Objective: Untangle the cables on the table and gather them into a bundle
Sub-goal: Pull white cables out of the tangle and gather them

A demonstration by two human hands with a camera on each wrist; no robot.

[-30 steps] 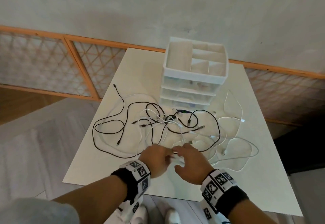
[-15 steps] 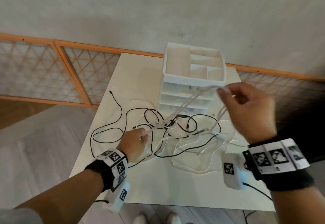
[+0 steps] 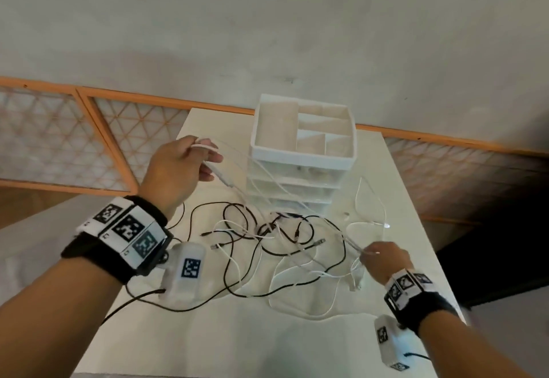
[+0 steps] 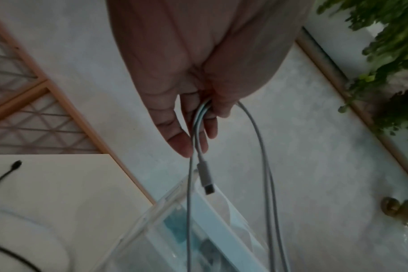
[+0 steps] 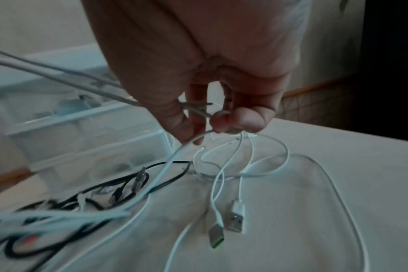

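Observation:
A tangle of black cables (image 3: 285,247) and white cables (image 3: 303,306) lies on the white table (image 3: 267,348). My left hand (image 3: 190,164) is raised over the table's far left and holds a folded white cable (image 4: 198,128) whose plug (image 4: 206,182) hangs below the fingers. That white cable runs taut down to my right hand (image 3: 377,254), which pinches it low over the table's right side (image 5: 198,112). Two white USB plugs (image 5: 235,219) lie under the right hand.
A white drawer organizer (image 3: 303,146) with open top compartments stands at the table's back centre, just behind the stretched cable. An orange-framed lattice screen (image 3: 59,140) runs behind the table. A green plant (image 4: 389,46) shows in the left wrist view.
My left hand has risen from the table to the far left with the white cable. My right hand has dropped from in front of the organizer to the table's right side, pulling the cable taut.

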